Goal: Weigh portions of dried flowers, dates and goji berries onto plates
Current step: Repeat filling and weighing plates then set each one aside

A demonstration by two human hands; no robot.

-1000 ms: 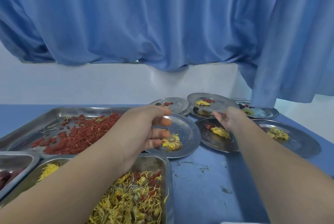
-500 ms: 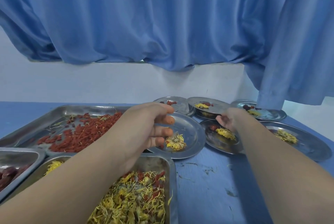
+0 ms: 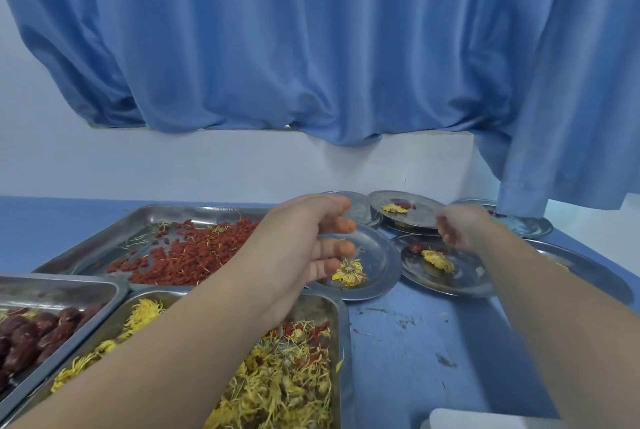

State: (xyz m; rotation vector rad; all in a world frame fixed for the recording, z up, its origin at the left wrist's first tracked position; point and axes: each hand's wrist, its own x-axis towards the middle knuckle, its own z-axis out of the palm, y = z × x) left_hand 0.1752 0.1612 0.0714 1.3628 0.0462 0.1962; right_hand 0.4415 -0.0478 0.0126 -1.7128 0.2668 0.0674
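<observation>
Your right hand (image 3: 459, 229) has drifted back from the far plates: a second ago its fingers reached toward the raised plate (image 3: 405, 210) with the yellow flower and red berries, and now they hang curled over the rim of the nearer plate (image 3: 446, 269). Your left hand (image 3: 304, 245) has barely shifted above the front plate (image 3: 377, 262). Your head has tipped slightly down, so more of the trays shows.

three trays (image 3: 341, 331) are set at the worktop (image 3: 433, 352) left: goji berries (image 3: 187, 255) behind, dates (image 3: 31, 335) and dried flowers (image 3: 287, 383) in front. plates (image 3: 381, 265) are clustered to the right.
</observation>
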